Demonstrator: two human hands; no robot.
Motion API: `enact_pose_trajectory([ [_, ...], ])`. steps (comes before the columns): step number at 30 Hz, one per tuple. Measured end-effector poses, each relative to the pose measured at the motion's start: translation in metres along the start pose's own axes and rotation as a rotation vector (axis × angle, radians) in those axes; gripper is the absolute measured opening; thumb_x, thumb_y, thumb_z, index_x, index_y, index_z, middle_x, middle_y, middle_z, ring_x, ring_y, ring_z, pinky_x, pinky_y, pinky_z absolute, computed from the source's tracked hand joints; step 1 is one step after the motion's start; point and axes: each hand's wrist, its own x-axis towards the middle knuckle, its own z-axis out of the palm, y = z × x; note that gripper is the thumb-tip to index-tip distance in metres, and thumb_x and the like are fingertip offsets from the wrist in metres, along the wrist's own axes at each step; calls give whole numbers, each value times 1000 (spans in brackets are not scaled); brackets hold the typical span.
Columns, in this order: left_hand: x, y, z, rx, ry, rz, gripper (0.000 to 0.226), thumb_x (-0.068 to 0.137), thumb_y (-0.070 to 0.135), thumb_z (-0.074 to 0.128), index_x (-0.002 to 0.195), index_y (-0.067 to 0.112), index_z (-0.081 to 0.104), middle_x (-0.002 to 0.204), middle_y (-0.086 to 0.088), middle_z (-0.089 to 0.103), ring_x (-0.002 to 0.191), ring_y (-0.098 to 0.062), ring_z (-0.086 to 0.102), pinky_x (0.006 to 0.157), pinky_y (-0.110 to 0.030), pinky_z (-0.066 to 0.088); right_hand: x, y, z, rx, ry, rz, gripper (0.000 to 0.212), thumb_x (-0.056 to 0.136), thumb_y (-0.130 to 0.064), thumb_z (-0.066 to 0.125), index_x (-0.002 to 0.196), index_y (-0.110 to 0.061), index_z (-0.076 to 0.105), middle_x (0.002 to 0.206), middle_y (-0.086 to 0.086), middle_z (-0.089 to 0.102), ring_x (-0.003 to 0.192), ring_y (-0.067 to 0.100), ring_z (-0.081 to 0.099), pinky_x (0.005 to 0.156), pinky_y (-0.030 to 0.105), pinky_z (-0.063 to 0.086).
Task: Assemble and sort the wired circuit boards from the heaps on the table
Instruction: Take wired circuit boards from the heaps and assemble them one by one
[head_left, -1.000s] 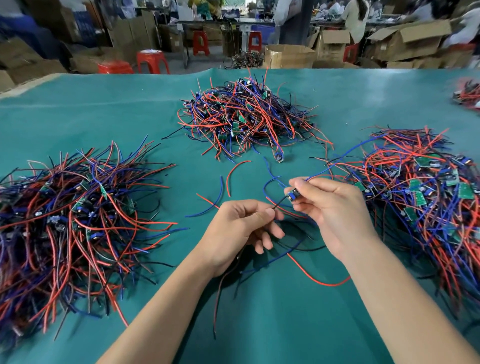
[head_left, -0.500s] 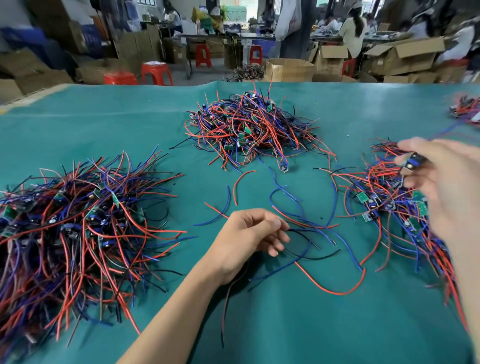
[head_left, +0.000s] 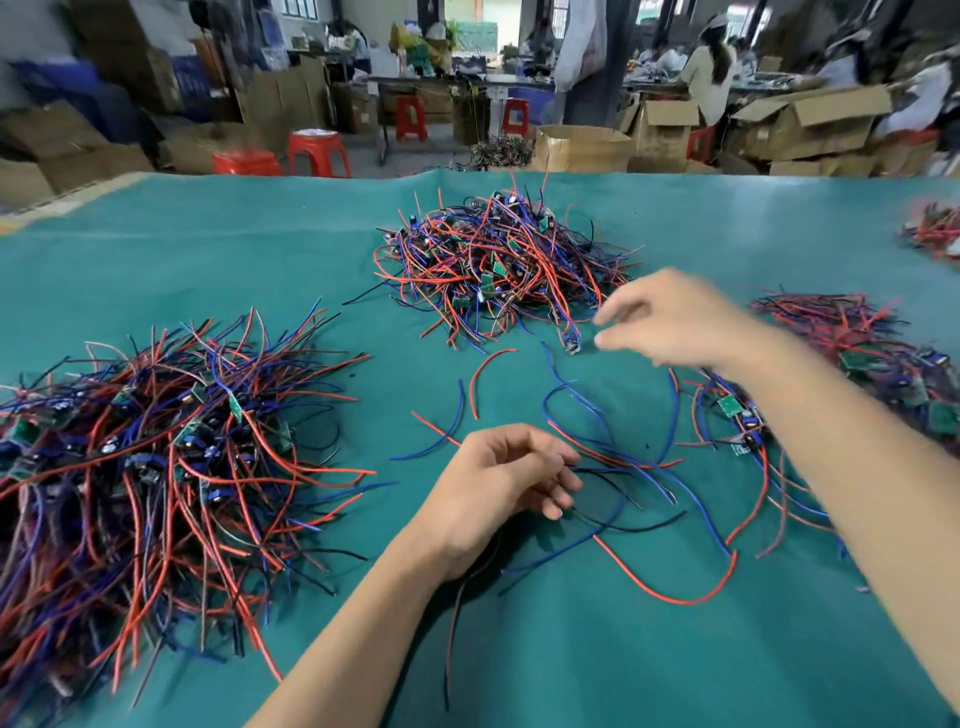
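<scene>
Three heaps of small green circuit boards with red, blue and black wires lie on the teal table: a left heap (head_left: 156, 447), a centre heap (head_left: 493, 265) and a right heap (head_left: 862, 358). My left hand (head_left: 493, 493) rests near the front middle, its curled fingers pinching thin black wires (head_left: 613, 525) that also trail under the wrist. My right hand (head_left: 675, 322) hovers, motion-blurred, at the centre heap's right edge with fingers apart and nothing in them. A small board (head_left: 571, 345) lies just left of its fingertips.
Loose wires lie between my hands, among them a long red wire (head_left: 670, 597) and a blue wire (head_left: 566, 389). A smaller heap (head_left: 935, 231) sits at the far right edge. Beyond the table stand red stools (head_left: 317, 153), cardboard boxes (head_left: 582, 148) and seated people.
My right hand carried a wired board to the right heap, let it go, and swung back left to the centre heap's edge, empty. My left hand stayed in place.
</scene>
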Motion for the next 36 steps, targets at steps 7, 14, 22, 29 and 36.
enact_pose_trajectory([
  [7,1,0,0,-7,-6,-4,13,95,-8,51,101,-10,62,80,-19,64,61,-17,59,55,-20,49,42,-1,79,122,37,143,31,89,-30,72,119,-27,74,129,3,70,124,27,60,103,32,46],
  [14,1,2,1,-65,42,-26,17,94,-9,50,108,-5,59,86,-22,67,62,-19,61,56,-22,51,-28,-4,59,1012,182,65,19,91,0,67,94,-19,73,93,13,78,72,14,69,59,20,52],
  [22,2,2,2,-152,85,-37,23,106,18,42,107,3,60,83,-21,67,63,-22,66,57,-25,55,-91,-8,94,1415,-60,64,33,89,14,59,113,-7,70,101,12,77,93,19,73,72,25,57],
  [29,2,4,1,-171,95,-66,38,103,35,45,93,6,68,83,-24,69,64,-23,65,58,-25,55,-94,-7,96,1222,-39,-19,21,85,-2,74,95,-18,81,97,8,78,71,9,60,59,17,43],
  [36,1,5,-1,-197,79,-40,35,104,32,42,117,11,67,85,-22,67,65,-22,64,58,-25,54,-93,-4,93,1198,-69,-7,21,75,0,82,88,-17,83,76,0,73,60,10,56,60,18,47],
])
